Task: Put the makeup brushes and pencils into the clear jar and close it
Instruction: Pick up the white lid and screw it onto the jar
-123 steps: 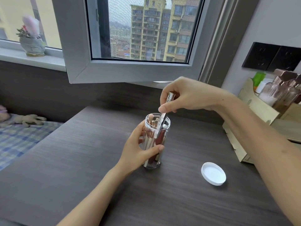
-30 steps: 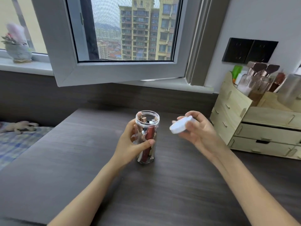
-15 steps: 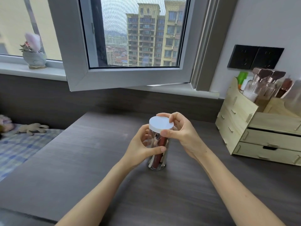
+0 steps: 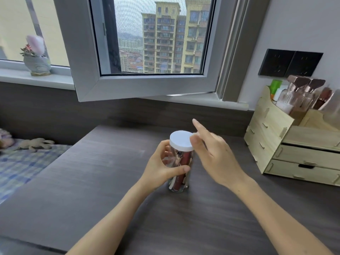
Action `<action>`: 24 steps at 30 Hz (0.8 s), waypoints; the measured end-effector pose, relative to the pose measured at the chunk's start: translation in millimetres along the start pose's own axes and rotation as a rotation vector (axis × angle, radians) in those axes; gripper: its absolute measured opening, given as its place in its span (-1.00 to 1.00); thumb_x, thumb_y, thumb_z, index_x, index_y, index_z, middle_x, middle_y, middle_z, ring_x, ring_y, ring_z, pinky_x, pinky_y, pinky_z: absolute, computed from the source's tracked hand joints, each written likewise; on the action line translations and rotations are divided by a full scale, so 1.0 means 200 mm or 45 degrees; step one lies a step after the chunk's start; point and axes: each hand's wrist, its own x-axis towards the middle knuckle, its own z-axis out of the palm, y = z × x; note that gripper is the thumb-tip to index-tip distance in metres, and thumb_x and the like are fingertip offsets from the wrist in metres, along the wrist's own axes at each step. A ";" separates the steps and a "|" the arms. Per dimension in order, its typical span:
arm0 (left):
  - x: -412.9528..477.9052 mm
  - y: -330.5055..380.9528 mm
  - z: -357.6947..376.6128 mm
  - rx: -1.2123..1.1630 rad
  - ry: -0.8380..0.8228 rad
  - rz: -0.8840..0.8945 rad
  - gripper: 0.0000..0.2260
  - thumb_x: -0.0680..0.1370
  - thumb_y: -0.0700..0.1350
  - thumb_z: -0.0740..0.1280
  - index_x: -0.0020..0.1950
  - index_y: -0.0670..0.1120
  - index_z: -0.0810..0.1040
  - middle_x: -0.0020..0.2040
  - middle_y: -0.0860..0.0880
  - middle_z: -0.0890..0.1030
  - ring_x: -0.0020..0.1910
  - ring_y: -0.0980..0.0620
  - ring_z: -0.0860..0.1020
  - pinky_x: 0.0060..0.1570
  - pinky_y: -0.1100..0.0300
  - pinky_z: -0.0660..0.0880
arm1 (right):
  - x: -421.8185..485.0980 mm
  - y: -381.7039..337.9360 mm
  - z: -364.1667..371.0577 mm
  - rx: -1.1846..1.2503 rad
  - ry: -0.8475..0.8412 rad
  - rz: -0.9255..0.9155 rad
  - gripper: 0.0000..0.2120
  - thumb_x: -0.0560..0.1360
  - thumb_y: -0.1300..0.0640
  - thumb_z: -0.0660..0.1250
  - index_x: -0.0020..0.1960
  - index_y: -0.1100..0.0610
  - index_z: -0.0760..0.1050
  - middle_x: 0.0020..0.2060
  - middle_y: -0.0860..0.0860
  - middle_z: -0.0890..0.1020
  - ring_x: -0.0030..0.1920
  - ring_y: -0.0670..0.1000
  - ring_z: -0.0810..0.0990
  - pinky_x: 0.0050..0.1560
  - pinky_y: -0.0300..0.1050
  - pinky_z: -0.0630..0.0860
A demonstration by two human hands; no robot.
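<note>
The clear jar (image 4: 181, 179) stands upright on the dark wooden desk (image 4: 110, 181), with brushes and pencils (image 4: 181, 159) packed inside it. A white lid (image 4: 180, 140) sits on its mouth. My left hand (image 4: 161, 166) is wrapped around the jar's body from the left. My right hand (image 4: 211, 153) is at the lid's right side with fingers spread; the thumb touches the lid's edge and the index finger points up and away.
A pale wooden drawer organiser (image 4: 287, 150) with bottles stands at the right against the wall. An open window sash (image 4: 139, 85) hangs over the desk's back edge. A bed with checked sheets (image 4: 22, 162) lies to the left.
My right hand brought the lid from the air onto the jar, gripped it, and has now opened its fingers at the lid's side. The left hand kept hold of the jar.
</note>
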 end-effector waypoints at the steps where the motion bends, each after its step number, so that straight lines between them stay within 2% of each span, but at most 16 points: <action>1: 0.00 0.00 0.00 0.005 0.002 -0.001 -0.39 0.18 0.12 0.58 0.16 0.20 0.42 0.13 -0.04 0.58 0.13 -0.08 0.54 0.22 -0.09 0.47 | -0.01 0.01 -0.02 0.020 0.058 -0.013 -0.18 0.41 -0.37 -0.19 0.48 0.08 0.28 -0.17 -0.05 0.66 0.01 0.00 0.57 0.08 -0.11 0.39; 3: 0.00 0.00 0.00 0.001 0.003 0.004 -0.38 0.17 0.12 0.58 0.16 0.20 0.42 0.14 -0.04 0.58 0.14 -0.07 0.53 0.22 -0.07 0.47 | -0.01 0.01 -0.05 -0.082 0.242 -0.040 -0.16 0.43 -0.40 -0.26 0.39 0.08 0.40 -0.38 -0.13 0.60 -0.21 -0.05 0.59 -0.11 -0.12 0.43; 5: 0.00 0.00 0.00 -0.003 -0.001 0.005 -0.37 0.18 0.12 0.58 0.18 0.18 0.42 0.14 -0.04 0.57 0.14 -0.07 0.53 0.22 -0.07 0.47 | 0.01 0.02 -0.06 -0.166 0.310 -0.057 -0.18 0.45 -0.40 -0.24 0.32 0.07 0.47 -0.31 -0.13 0.62 -0.22 -0.06 0.56 -0.12 -0.13 0.43; 7: 0.00 0.00 0.00 -0.006 -0.008 0.006 -0.36 0.18 0.12 0.57 0.19 0.15 0.42 0.14 -0.03 0.57 0.14 -0.08 0.53 0.23 -0.07 0.47 | 0.04 0.02 -0.05 -0.062 0.141 -0.065 -0.30 0.50 -0.35 -0.09 0.38 0.07 0.43 -0.07 -0.07 0.65 -0.02 -0.07 0.53 0.01 -0.14 0.38; 9: 0.00 0.00 0.00 -0.001 -0.013 0.014 -0.38 0.19 0.12 0.57 0.19 0.15 0.42 0.13 -0.03 0.58 0.13 -0.08 0.53 0.22 -0.07 0.47 | 0.07 0.03 -0.03 0.134 -0.183 -0.007 -0.40 0.53 -0.24 0.07 0.49 0.01 0.26 0.22 -0.03 0.56 0.23 -0.07 0.45 0.15 -0.24 0.29; 10: 0.00 0.00 0.00 -0.001 -0.016 0.019 -0.39 0.19 0.11 0.57 0.17 0.16 0.43 0.12 -0.02 0.58 0.12 -0.07 0.54 0.21 -0.05 0.48 | 0.07 0.04 -0.02 0.134 -0.276 -0.004 -0.41 0.54 -0.18 0.14 0.51 -0.02 0.20 0.26 -0.02 0.54 0.26 -0.07 0.44 0.15 -0.28 0.26; 11: 0.00 0.00 -0.01 0.002 -0.014 0.027 -0.41 0.19 0.11 0.57 0.16 0.19 0.43 0.10 -0.01 0.59 0.10 -0.03 0.54 0.19 0.00 0.49 | 0.07 0.05 -0.01 0.067 -0.276 -0.030 -0.40 0.53 -0.14 0.22 0.52 -0.02 0.18 0.25 -0.01 0.55 0.23 -0.05 0.45 0.13 -0.29 0.26; 14: 0.00 0.00 0.00 0.021 0.001 0.048 -0.44 0.18 0.11 0.56 0.11 0.27 0.42 0.06 0.07 0.59 0.04 0.13 0.54 0.10 0.20 0.48 | 0.08 0.04 0.01 -0.113 -0.064 -0.114 -0.32 0.43 -0.11 0.37 0.47 0.04 0.28 0.09 0.01 0.62 0.06 -0.03 0.47 0.03 -0.29 0.27; 16: 0.00 -0.01 0.00 0.014 0.013 0.059 -0.43 0.18 0.10 0.57 0.11 0.26 0.42 0.06 0.08 0.61 0.05 0.11 0.56 0.09 0.20 0.49 | 0.08 0.03 0.03 -0.100 0.010 -0.105 -0.33 0.40 -0.11 0.40 0.43 0.07 0.34 0.04 0.01 0.62 0.05 -0.01 0.47 0.01 -0.29 0.27; 21: -0.01 0.01 0.01 0.001 0.022 0.085 -0.42 0.18 0.05 0.56 0.13 0.20 0.43 0.03 0.08 0.62 0.04 0.08 0.58 0.08 0.18 0.51 | 0.05 0.00 0.10 -0.041 0.099 -0.008 -0.45 0.38 -0.03 0.44 0.30 0.15 0.44 0.11 0.05 0.58 0.11 0.04 0.45 0.07 -0.25 0.32; 24: -0.01 0.04 0.01 0.003 0.048 0.058 -0.41 0.16 0.06 0.57 0.12 0.19 0.43 0.01 0.11 0.60 0.01 0.11 0.56 0.06 0.20 0.52 | 0.04 0.03 0.11 0.127 0.007 0.043 -0.41 0.44 -0.04 0.39 0.41 0.05 0.34 0.18 -0.05 0.53 0.16 -0.03 0.41 0.13 -0.28 0.33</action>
